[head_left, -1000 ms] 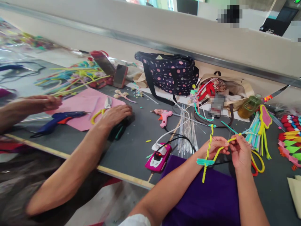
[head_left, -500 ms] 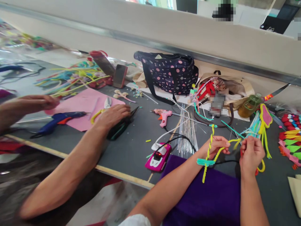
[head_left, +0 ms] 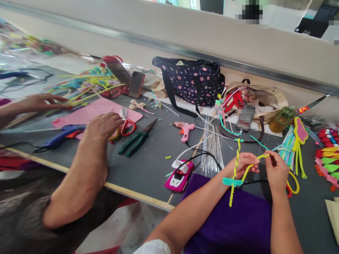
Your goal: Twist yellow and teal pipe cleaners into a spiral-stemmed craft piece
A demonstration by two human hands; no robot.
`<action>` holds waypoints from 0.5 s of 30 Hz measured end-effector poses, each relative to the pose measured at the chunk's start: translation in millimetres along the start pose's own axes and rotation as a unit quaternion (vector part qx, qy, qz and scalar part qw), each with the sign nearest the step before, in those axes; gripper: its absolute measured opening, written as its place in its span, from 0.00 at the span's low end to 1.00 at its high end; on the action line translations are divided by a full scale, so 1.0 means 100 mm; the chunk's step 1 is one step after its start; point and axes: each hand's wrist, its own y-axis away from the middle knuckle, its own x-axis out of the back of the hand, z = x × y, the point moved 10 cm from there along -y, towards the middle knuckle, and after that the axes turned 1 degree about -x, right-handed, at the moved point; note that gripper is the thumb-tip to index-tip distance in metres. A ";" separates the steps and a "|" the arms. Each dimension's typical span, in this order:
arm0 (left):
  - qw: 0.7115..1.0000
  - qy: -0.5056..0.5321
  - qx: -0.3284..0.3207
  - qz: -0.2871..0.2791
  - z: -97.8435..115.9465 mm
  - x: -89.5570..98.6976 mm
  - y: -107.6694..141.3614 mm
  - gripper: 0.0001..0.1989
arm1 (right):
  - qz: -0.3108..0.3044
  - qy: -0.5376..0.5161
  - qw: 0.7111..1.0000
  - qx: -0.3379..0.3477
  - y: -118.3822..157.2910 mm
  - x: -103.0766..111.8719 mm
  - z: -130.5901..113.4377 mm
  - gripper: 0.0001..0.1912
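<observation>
A twisted yellow pipe cleaner (head_left: 237, 162), with turquoise pieces (head_left: 230, 181) wound across it, hangs by my left hand (head_left: 245, 165). That hand is closed, its thumb and fingers pinching a bent yellow strand of it. My right hand (head_left: 277, 171) pinches the free end of the same strand, so the strand spans the gap between both hands. Scissors with yellow and red handles (head_left: 293, 182) lie on the table just right of my right hand, partly hidden by it. Purple cloth (head_left: 230, 218) lies beneath my forearms.
A pink glue gun (head_left: 186, 130), a magenta car-shaped device (head_left: 180, 178) and a bundle of silvery wires (head_left: 212, 151) lie left of my hands. Green pliers (head_left: 135, 143) rest near a co-worker's hand (head_left: 104, 125). Behind stand a dark patterned bag (head_left: 190, 83) and a bottle (head_left: 282, 118).
My right hand has shifted left and up, onto the yellow strand's end. The co-worker's nearer hand has moved left off the green pliers, which now lie uncovered.
</observation>
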 end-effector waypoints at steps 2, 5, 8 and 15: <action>1.000 -0.003 0.005 -0.006 -0.03 -0.02 0.00 0.19 | 0.001 -0.062 0.996 -0.058 0.02 -0.04 0.09 0.14; 1.000 -0.004 0.010 -0.013 -0.06 -0.03 0.00 0.18 | -0.026 -0.194 0.971 -0.137 0.07 -0.19 0.17 0.15; 1.000 -0.004 0.010 -0.017 -0.07 -0.04 0.00 0.18 | -0.033 -0.303 0.935 -0.184 0.10 -0.29 0.18 0.16; 1.000 -0.007 0.008 -0.015 -0.05 -0.03 -0.01 0.19 | -0.070 -0.387 0.891 -0.226 0.13 -0.39 0.18 0.15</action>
